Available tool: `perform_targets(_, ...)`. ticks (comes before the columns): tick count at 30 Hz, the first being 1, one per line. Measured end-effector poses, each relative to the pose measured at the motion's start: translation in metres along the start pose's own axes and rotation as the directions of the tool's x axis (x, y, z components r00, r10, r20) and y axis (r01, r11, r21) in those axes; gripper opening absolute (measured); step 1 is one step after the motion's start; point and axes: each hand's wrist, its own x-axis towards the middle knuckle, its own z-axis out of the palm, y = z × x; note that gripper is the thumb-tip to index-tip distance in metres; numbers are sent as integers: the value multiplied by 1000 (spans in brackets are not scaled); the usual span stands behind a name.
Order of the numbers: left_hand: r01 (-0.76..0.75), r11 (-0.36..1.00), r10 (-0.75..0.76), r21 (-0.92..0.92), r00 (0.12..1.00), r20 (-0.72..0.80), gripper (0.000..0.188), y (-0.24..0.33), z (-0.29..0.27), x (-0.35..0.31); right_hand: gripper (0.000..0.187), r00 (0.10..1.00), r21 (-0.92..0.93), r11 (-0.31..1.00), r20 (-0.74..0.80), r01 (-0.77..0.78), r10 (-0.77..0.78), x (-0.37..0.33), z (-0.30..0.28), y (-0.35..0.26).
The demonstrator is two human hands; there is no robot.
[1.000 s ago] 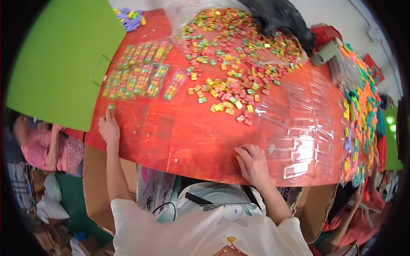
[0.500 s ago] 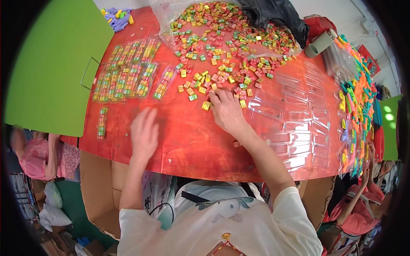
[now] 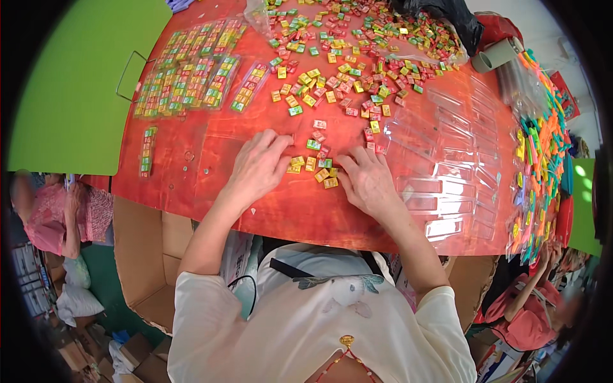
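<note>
A small group of red, yellow and green box-shaped pieces (image 3: 311, 163) lies on the red table (image 3: 217, 143) between my hands. On its left side my left hand (image 3: 258, 166) is bent over the tabletop, thumb and fingers apart, with nothing visible in it. My right hand (image 3: 370, 182) rests at the right of the group, its fingers apart and the tips touching or nearly touching the nearest pieces. Beyond them spreads a larger scatter of the same pieces (image 3: 348, 80), running back to a heap (image 3: 421, 48) on clear plastic.
Filled clear strips (image 3: 185, 80) lie in rows at the far left; one filled strip (image 3: 249, 88) and a short row of pieces (image 3: 148, 152) lie apart. Empty clear trays (image 3: 440, 185) cover the right side, beside bagged colourful items (image 3: 539, 153). A green board (image 3: 70, 83) borders the left. Other people sit at both sides.
Both hands have come closer together and nearer the body edge. Several pieces now lie between them, drawn away from the scatter. The view has shifted slightly.
</note>
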Motion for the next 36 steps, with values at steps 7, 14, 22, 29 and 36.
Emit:
perform_targets(7,-6,985,1,174,1000,29,24,10,15,-25,20,997,-142,989,45,-49,56,-17,6,-12)
perform_targets(14,16,978,-14,206,1000,-14,17,26,21,-54,18,999,-121,992,-2,-44,44,-27,6,-22)
perform_targets(22,55,990,-65,129,995,79,38,35,1,-57,35,997,-58,998,-69,-34,30,-26,-4,-24)
perform_targets(29,-84,982,103,167,989,-109,49,17,11,7,34,989,-100,991,-126,-87,74,24,12,-18)
perform_targets(36,-135,942,121,306,991,64,37,6,24,22,25,998,-158,986,-27,-60,57,33,26,0)
